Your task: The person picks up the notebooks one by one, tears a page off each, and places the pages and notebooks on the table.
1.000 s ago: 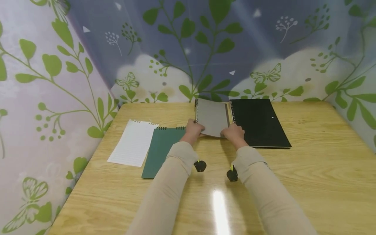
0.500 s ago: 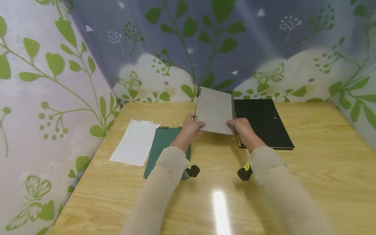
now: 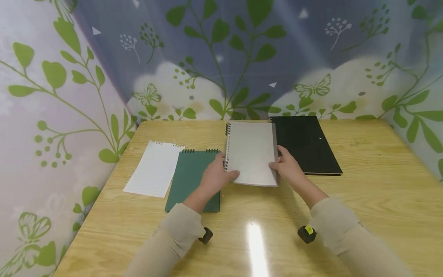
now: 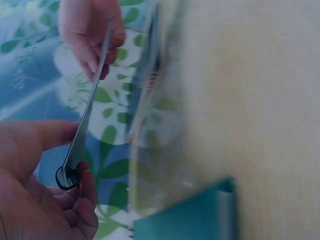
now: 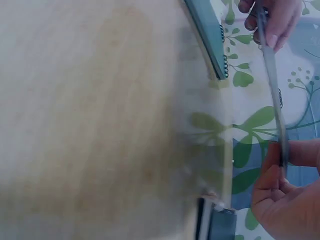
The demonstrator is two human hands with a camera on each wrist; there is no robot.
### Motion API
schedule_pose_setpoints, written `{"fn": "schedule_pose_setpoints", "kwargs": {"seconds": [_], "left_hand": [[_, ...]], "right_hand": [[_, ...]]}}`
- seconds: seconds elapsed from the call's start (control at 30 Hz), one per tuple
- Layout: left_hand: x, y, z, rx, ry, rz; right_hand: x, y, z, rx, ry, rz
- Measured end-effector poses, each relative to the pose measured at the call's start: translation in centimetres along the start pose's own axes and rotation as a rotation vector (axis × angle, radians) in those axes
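Both hands hold a grey spiral notebook (image 3: 252, 154) above the table, its wire binding along the left side. At the lower left corner the left hand (image 3: 215, 174) grips it, thumb on the cover and fingers beneath. The right hand (image 3: 290, 166) pinches the right edge the same way. In the left wrist view the notebook (image 4: 87, 117) appears edge-on, with its ring near the left hand (image 4: 45, 175). The right wrist view shows its thin edge between the thumb and fingers of the right hand (image 5: 290, 190).
A green spiral notebook (image 3: 188, 181) lies left of the hands, beside a torn-edged sheet of lined paper (image 3: 152, 169). On the right lies a large black spiral notebook (image 3: 306, 144). The wooden table (image 3: 373, 215) meets patterned walls at the back and sides.
The grey notebook has been lifted off the table from beside the black one, then brought nearer the person by both hands. The other notebooks and the sheet have stayed put.
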State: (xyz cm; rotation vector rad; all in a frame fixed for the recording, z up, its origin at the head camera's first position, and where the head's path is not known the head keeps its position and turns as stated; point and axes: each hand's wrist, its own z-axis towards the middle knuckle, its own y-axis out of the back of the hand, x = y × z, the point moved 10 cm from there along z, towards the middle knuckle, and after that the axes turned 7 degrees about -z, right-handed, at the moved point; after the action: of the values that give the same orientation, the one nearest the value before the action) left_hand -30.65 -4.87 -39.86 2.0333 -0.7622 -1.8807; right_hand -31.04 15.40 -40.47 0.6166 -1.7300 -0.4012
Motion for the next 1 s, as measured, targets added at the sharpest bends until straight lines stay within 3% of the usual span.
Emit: {"fn": "schedule_pose_setpoints", "kwargs": {"seconds": [0.13, 0.27, 0.37, 0.53, 0.7, 1.0], "left_hand": [[0.9, -0.9, -0.9, 0.018, -0.040, 0.180], [2.5, -2.1, -1.3, 0.072, -0.032, 0.336], [3.3, -2.8, -1.6, 0.115, -0.025, 0.430], [3.1, -3.3, -1.9, 0.108, -0.063, 0.575], [2.9, -3.7, -2.3, 0.104, -0.076, 0.614], [1.9, -4.3, -2.2, 0.090, -0.162, 0.725]], "right_hand": [[-1.0, -1.0, -0.4, -0.008, 0.028, -0.106], [-2.1, -2.2, -0.5, 0.003, 0.067, -0.198], [-2.9, -3.1, -0.5, 0.025, 0.058, -0.202], [-3.0, -3.2, -0.7, -0.027, 0.054, -0.253], [-3.2, -3.0, -0.8, -0.063, 0.042, -0.342], [-3.5, -2.8, -0.5, -0.079, 0.007, -0.212]]}}
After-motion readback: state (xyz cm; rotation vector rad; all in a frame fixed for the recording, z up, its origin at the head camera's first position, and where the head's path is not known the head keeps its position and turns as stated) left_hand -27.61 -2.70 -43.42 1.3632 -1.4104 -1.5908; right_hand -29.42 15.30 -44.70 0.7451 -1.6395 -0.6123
